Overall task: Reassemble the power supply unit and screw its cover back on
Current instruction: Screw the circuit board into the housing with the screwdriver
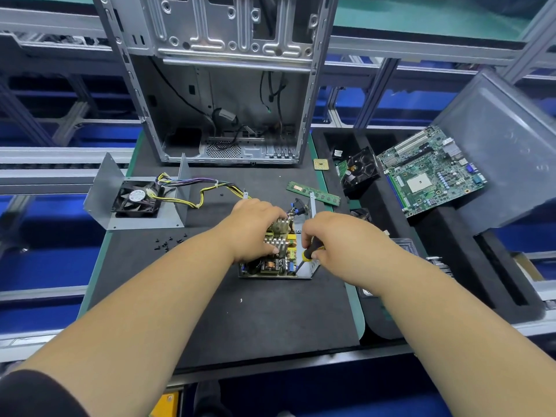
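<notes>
The power supply's circuit board (272, 264) lies in its open metal base (311, 267) in the middle of the black mat. My left hand (255, 228) grips the board's finned heatsinks from above. My right hand (331, 236) holds a black-and-yellow screwdriver (310, 251), its tip down at the board's near right corner. The cover (103, 188), a bent metal shell with a black fan (137, 200) in it, lies open to the left. Yellow and purple wires (204, 192) run from the cover to the board. Several loose black screws (167, 243) lie on the mat left of my forearm.
An empty computer case (228, 85) stands at the back of the mat. A RAM stick (313, 192) and a CPU chip (321, 164) lie behind the board. To the right sit a hard drive (359, 173), a motherboard (430, 173) and a grey side panel (505, 145).
</notes>
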The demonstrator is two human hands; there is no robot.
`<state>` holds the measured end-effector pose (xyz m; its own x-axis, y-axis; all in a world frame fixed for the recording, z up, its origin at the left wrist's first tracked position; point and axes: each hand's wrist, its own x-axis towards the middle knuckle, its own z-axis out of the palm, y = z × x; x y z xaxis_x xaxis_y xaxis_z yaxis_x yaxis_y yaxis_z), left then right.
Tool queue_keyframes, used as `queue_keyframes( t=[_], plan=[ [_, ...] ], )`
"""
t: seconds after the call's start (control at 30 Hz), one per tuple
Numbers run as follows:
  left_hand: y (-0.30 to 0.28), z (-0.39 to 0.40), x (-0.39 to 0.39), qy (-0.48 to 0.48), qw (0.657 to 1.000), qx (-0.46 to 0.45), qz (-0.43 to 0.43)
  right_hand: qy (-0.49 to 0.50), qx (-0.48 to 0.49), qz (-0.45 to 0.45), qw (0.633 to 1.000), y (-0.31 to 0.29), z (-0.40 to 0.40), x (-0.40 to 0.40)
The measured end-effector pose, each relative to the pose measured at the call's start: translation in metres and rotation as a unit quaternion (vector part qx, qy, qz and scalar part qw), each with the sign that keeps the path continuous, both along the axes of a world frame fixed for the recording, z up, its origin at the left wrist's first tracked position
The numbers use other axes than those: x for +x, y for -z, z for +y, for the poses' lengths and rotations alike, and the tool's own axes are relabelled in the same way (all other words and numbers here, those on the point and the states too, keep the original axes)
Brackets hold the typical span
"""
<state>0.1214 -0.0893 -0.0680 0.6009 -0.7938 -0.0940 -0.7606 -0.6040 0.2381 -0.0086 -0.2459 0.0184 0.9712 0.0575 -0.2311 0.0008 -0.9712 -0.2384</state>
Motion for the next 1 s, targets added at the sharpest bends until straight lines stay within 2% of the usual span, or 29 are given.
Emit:
queue_keyframes(
  t=[0.37,0.43,0.57,0.63,0.83,1.0],
  plan=[
    [0.002,0.000,0.000,-0.003,1.000,-0.006,-0.005,0.009,-0.187,-0.049,0.981,0.008,0.007,0.011],
    [0.002,0.000,0.000,-0.003,1.000,-0.007,-0.005,0.017,-0.172,-0.067,0.983,0.010,0.007,0.009],
    [0.002,0.000,0.000,0.001,1.000,-0.003,-0.013,0.009,-0.031,-0.070,0.997,0.004,0.006,0.006],
    [0.002,0.000,0.000,0.001,1.000,-0.003,-0.014,0.002,-0.003,-0.074,0.997,0.002,0.007,0.004],
    [0.001,0.001,-0.002,0.003,1.000,-0.009,-0.013,-0.010,-0.089,-0.096,0.991,0.010,0.009,0.003],
    [0.002,0.001,-0.002,0.004,1.000,-0.010,-0.016,-0.026,-0.073,-0.123,0.989,0.010,0.008,0.002]
  ],
)
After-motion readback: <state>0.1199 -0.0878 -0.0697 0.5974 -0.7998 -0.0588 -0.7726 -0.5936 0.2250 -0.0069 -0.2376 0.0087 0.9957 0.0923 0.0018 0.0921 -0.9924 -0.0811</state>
